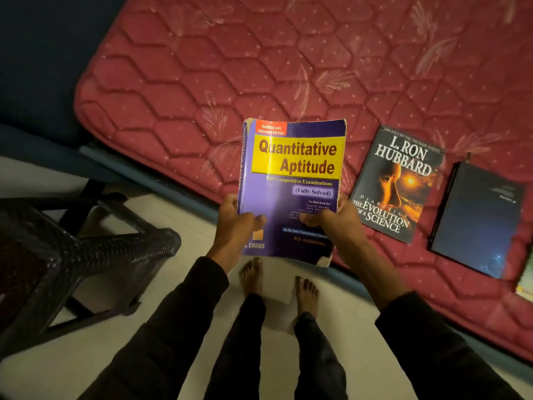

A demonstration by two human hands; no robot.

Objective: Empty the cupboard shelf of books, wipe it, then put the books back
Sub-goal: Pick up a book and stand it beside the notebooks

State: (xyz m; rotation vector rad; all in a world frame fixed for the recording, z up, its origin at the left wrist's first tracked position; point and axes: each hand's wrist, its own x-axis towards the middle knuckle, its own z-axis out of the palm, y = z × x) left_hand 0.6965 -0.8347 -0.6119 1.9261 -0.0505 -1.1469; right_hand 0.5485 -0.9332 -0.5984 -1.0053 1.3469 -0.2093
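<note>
Holding a thick purple paperback (291,192) titled "Quantitative Aptitude" up in the air, the person stands barefoot at the edge of a bed. The left hand (235,223) has its grip on the book's lower left edge, thumb laid across the cover; the right hand (334,219) grasps the lower right edge the same way, thumb on the front. The cover faces up, its bottom right corner curled and worn. The book hangs over the border of the red quilted mattress (259,67) and the pale floor (202,284), touching neither.

On the mattress, just right of the held book, lies a dark paperback (396,183), "The Evolution of a Science", flat and face up. Beside that, a plain dark-blue hardback (477,220) lies flat too, close but apart from it. At the far right edge a sliver of another book (526,281) shows, greenish, too cut off to read.

To the left, on the floor, stands a black woven stool (72,255), well apart from the bed's books. The person's two bare feet (251,275) rest on the floor below the held book.
</note>
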